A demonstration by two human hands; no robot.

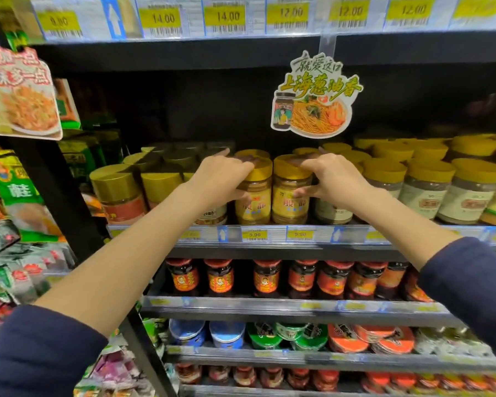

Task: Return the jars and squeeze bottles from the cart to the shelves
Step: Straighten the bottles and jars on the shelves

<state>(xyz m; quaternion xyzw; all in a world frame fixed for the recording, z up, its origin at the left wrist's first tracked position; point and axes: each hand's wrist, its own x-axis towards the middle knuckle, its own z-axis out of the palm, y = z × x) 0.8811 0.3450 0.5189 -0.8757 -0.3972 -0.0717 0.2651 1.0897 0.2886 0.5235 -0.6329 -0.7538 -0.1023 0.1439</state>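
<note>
Left hand: the left hand grips the left yellow-lidded clear plastic jar of tan paste, fingers curled over the lid and thumb low on the jar's side.
Right hand: the right hand clasps the right yellow-lidded clear plastic jar of tan paste the same way, fingers on the lid, thumb against the label.
Jars: both stand upright, side by side and almost touching, at the front edge of the dark metal shelf with the price-tag rail.
Neighbours left: gold-lidded glass jars with red labels sit just beside the left hand.
Neighbours right: pale-filled jars with mustard lids fill the same shelf in rows.
Above: a cut-out cardboard sign showing noodles and a jar hangs from the upper shelf.
Below: dark red-labelled sauce jars line the next shelf down; round lidded bowls in blue, green and orange lie under those.
Sleeves: dark blue sleeves are pushed up both forearms.
Cart: out of view.
</note>
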